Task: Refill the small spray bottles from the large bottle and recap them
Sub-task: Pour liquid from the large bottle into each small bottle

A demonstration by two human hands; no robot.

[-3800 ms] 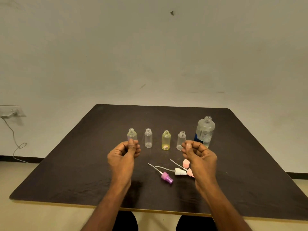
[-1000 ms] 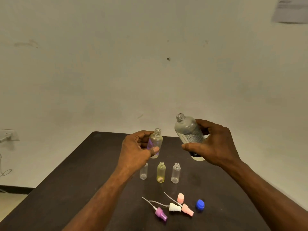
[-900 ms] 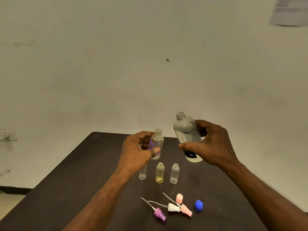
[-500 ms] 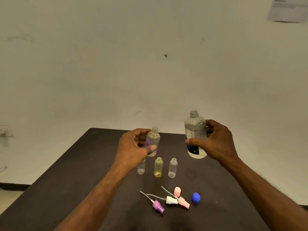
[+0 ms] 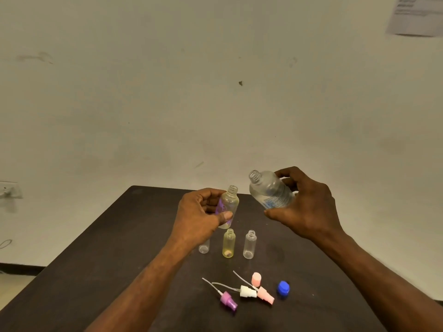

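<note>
My left hand (image 5: 200, 213) grips a small clear spray bottle (image 5: 229, 203) with a purple tint, uncapped and upright above the table. My right hand (image 5: 303, 207) holds the large clear bottle (image 5: 269, 190), uncapped and tilted left, its mouth a little above and to the right of the small bottle's mouth. Three more small open bottles stand on the dark table (image 5: 107, 259): a clear one (image 5: 204, 248) partly behind my left wrist, a yellow one (image 5: 228, 243) and another clear one (image 5: 249, 244).
Near the front of the table lie a purple spray head (image 5: 227, 300), a white spray head (image 5: 248, 291), a pink spray head (image 5: 265, 294), a pink cap (image 5: 256, 279) and the blue cap (image 5: 283, 288). A wall stands behind the table; a wall socket (image 5: 9, 189) is at the left.
The large bottle has gone from upright to tilted left, its mouth now closer to the small bottle. My left hand keeps the small bottle in about the same place.
</note>
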